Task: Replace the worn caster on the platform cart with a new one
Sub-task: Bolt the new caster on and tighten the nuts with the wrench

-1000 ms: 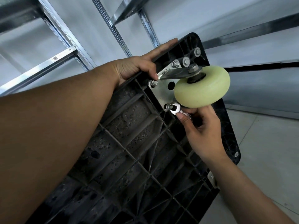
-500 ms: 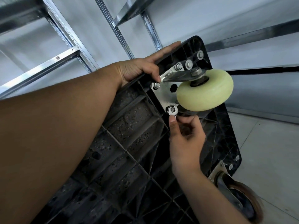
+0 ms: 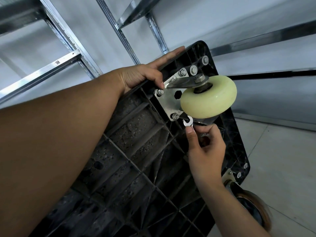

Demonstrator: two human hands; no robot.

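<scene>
A pale wall (image 3: 188, 17) fills the far side; a metal shelf frame (image 3: 118, 31) stands against it, its slotted uprights slanting from the top left toward the middle; a silver crossbeam (image 3: 42, 73) at the left bears a small dark label (image 3: 57, 62); a grey rail (image 3: 265, 37) and a thin black strip (image 3: 273, 74) cross the wall at the right; pale floor tiles (image 3: 282, 159) lie at the near right.

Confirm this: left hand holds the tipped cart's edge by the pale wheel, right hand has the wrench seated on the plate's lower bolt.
Wrong on the wrench. The head view shows the wrench in the right hand off the lower bolt, its open end just beside it. The left hand does hold the tipped cart by its edge near the pale wheel.
</scene>
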